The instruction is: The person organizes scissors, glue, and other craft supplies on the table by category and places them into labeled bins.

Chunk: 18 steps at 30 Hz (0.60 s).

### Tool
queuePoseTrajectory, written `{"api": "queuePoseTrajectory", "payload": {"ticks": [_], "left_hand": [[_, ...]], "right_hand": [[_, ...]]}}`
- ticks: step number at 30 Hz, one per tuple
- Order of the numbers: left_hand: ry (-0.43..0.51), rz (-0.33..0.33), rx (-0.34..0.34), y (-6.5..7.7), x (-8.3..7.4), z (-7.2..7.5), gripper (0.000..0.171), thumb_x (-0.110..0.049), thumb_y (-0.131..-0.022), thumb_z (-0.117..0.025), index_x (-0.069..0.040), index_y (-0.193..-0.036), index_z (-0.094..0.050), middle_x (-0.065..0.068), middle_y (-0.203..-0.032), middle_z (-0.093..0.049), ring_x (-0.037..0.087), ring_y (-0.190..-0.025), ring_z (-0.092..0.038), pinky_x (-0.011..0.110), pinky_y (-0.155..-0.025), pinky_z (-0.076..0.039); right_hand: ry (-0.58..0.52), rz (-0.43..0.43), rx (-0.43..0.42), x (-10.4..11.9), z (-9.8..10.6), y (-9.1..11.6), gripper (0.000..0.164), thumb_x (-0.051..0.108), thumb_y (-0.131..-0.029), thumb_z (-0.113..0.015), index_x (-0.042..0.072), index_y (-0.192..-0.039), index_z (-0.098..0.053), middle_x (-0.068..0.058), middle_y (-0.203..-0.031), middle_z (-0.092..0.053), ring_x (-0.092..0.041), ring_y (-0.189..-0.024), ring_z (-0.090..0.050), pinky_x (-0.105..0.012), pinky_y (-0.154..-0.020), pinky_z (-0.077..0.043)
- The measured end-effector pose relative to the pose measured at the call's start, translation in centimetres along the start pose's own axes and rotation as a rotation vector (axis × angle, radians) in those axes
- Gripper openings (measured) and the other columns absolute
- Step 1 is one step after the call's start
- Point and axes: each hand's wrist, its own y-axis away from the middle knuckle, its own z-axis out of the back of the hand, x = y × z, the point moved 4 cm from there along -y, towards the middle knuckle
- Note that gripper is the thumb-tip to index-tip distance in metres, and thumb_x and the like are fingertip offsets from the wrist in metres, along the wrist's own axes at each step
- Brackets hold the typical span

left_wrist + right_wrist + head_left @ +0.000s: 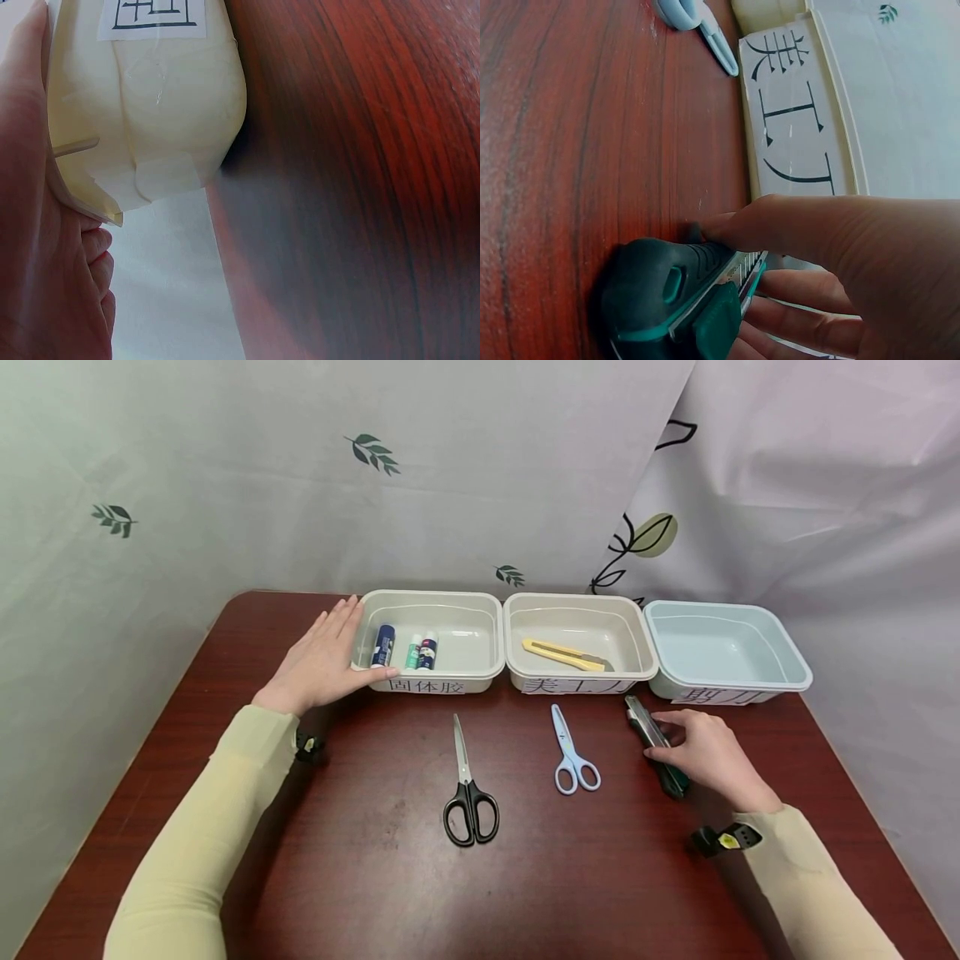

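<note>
My right hand (pixel 708 752) holds a dark green and black utility knife (pixel 652 743) at the table's right side, thumb on one side and fingers on the other. In the right wrist view the knife's thick handle (pixel 667 292) points toward the camera, low over the wood. My left hand (pixel 322 660) rests on the left end of a beige bin (pixel 431 597), fingers straight and thumb along its front rim. Inside that bin stand several glue sticks (pixel 427 652). The left wrist view shows the bin's outer wall (pixel 172 112) beside the palm.
A middle beige bin (pixel 577 602) holds a yellow utility knife (pixel 562 654). Right of it stands a light blue bin (pixel 727 681). Black-handled scissors (pixel 468 806) and light blue scissors (pixel 573 760) lie on the brown table (pixel 375 893). A patterned cloth (pixel 450 510) hangs behind.
</note>
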Motion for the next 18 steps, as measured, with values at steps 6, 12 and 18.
{"api": "queuePoseTrajectory", "payload": {"ticks": [6,12,18], "left_hand": [[-0.008,-0.003,-0.002,0.03,-0.04,0.04,0.120,-0.079,-0.087,-0.054,0.003,-0.161,-0.007,0.022,-0.167,-0.008,0.031,-0.154,-0.006,0.047,-0.124,-0.006],[-0.007,0.000,0.002,0.04,-0.04,0.04,0.120,-0.079,-0.087,-0.054,0.003,-0.161,-0.007,0.022,-0.167,-0.008,0.031,-0.154,-0.005,0.047,-0.124,-0.005],[-0.010,0.004,0.006,0.05,-0.03,0.02,0.120,-0.079,-0.087,-0.054,0.003,-0.161,-0.006,0.021,-0.168,-0.007,0.031,-0.154,-0.005,0.046,-0.124,-0.005]], "right_hand": [[-0.007,0.004,0.000,-0.02,0.07,0.07,0.051,0.013,-0.074,-0.086,-0.007,-0.120,-0.071,-0.003,-0.080,-0.073,-0.020,-0.073,-0.070,-0.039,-0.066,-0.053],[-0.013,0.007,0.003,-0.04,0.21,0.12,0.052,0.011,-0.074,-0.085,-0.006,-0.120,-0.071,-0.006,-0.082,-0.073,-0.020,-0.074,-0.070,-0.037,-0.065,-0.053],[-0.024,0.003,0.013,0.24,0.46,0.12,0.053,0.010,-0.074,-0.085,-0.004,-0.123,-0.070,-0.005,-0.083,-0.073,-0.019,-0.074,-0.069,-0.037,-0.066,-0.051]]}}
